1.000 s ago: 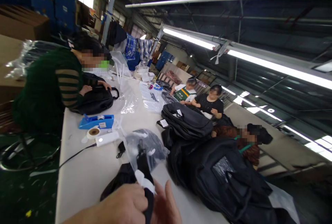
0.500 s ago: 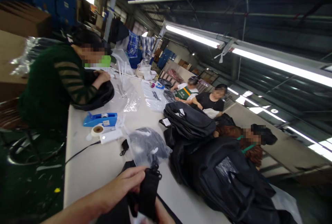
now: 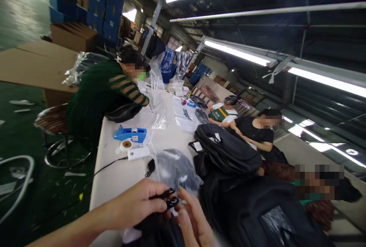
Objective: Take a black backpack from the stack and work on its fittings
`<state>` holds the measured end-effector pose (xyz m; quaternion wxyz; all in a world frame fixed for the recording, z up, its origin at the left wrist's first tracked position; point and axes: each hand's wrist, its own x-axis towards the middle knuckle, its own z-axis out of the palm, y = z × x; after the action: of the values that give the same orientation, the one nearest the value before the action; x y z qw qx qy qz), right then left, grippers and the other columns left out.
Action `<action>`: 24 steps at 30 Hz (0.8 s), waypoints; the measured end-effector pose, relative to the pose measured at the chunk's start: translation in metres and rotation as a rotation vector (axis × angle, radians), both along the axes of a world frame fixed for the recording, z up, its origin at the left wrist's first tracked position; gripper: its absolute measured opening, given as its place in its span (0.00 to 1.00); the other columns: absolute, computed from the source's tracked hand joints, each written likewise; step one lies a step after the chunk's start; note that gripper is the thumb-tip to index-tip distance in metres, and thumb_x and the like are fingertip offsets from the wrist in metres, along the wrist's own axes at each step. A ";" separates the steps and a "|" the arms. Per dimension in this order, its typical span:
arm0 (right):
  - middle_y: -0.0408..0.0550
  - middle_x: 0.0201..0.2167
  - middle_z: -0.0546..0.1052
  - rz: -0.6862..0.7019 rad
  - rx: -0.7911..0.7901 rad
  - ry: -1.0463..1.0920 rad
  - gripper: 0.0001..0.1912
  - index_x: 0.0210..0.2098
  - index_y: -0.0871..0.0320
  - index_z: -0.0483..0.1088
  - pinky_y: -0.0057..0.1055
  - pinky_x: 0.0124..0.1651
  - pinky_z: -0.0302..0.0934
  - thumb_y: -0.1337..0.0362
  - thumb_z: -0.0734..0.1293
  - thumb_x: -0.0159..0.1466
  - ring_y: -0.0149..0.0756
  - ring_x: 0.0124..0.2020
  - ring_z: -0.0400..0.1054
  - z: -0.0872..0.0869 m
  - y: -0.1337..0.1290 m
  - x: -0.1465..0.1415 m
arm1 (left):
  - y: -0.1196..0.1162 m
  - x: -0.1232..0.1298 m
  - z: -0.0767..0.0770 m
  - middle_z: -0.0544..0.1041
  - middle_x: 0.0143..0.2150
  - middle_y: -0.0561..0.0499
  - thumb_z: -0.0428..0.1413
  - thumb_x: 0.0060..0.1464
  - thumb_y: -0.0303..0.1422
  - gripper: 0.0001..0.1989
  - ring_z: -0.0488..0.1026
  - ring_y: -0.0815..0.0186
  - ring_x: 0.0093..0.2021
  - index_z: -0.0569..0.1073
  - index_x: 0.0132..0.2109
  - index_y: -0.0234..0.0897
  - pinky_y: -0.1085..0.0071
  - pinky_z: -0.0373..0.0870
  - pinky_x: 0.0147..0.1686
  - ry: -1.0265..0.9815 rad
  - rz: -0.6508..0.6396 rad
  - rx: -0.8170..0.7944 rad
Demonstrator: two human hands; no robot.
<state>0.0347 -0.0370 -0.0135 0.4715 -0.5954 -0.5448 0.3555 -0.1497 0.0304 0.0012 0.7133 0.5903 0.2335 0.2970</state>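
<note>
Black metal hooks (image 3: 172, 198) on the end of a black strap show between my two hands, over the near part of the table. My left hand (image 3: 137, 203) is closed, pinching the hook end between thumb and fingers. From the right, my right hand (image 3: 196, 220) bends its fingers around the same hooks, fingertips at the strap end; its exact hold is partly hidden. Below the hands lies dark black fabric (image 3: 160, 231). Just beyond them rests a clear plastic bag (image 3: 177, 167) with something dark inside.
Black backpacks (image 3: 228, 147) are piled on the right. A blue tape dispenser (image 3: 130, 134), a tape roll (image 3: 126, 145), a white corded box (image 3: 138, 153) and a small black cord (image 3: 150, 167) lie on the table (image 3: 108, 186). Co-workers sit at the far left and along the right.
The view has swung left. The strap's wide band, upright before, has dropped from sight, and its hooks now show between my hands. My right hand has come up from below to the hooks.
</note>
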 end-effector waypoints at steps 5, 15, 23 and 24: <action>0.47 0.36 0.75 0.218 0.201 -0.303 0.10 0.41 0.51 0.79 0.27 0.42 0.65 0.60 0.65 0.67 0.34 0.39 0.71 0.037 0.018 -0.004 | -0.002 -0.008 0.016 0.76 0.37 0.55 0.55 0.52 0.27 0.12 0.74 0.64 0.39 0.70 0.45 0.39 0.72 0.67 0.40 0.141 -0.015 0.163; 0.40 0.21 0.68 -0.029 -0.243 0.087 0.15 0.28 0.58 0.67 0.26 0.24 0.55 0.51 0.64 0.57 0.29 0.21 0.61 0.031 0.029 -0.030 | 0.007 -0.007 -0.004 0.77 0.36 0.53 0.53 0.60 0.33 0.06 0.73 0.61 0.38 0.73 0.37 0.39 0.69 0.61 0.39 0.537 0.096 0.586; 0.43 0.22 0.73 0.078 -0.407 0.170 0.18 0.29 0.61 0.72 0.26 0.28 0.60 0.50 0.69 0.53 0.31 0.26 0.67 0.006 0.023 -0.021 | -0.010 -0.009 -0.046 0.76 0.36 0.50 0.51 0.62 0.30 0.07 0.72 0.61 0.39 0.74 0.38 0.37 0.69 0.62 0.40 0.598 0.090 0.636; 0.43 0.22 0.73 0.094 -0.413 0.175 0.18 0.29 0.61 0.72 0.26 0.28 0.60 0.50 0.69 0.53 0.31 0.26 0.67 0.004 0.024 -0.019 | -0.009 -0.010 -0.049 0.76 0.36 0.51 0.52 0.62 0.30 0.07 0.72 0.62 0.39 0.74 0.39 0.37 0.70 0.62 0.40 0.542 0.085 0.601</action>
<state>0.0153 -0.0133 -0.0100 0.3679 -0.6201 -0.4447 0.5314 -0.1598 0.0218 -0.0474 0.4084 0.8193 0.3402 0.2149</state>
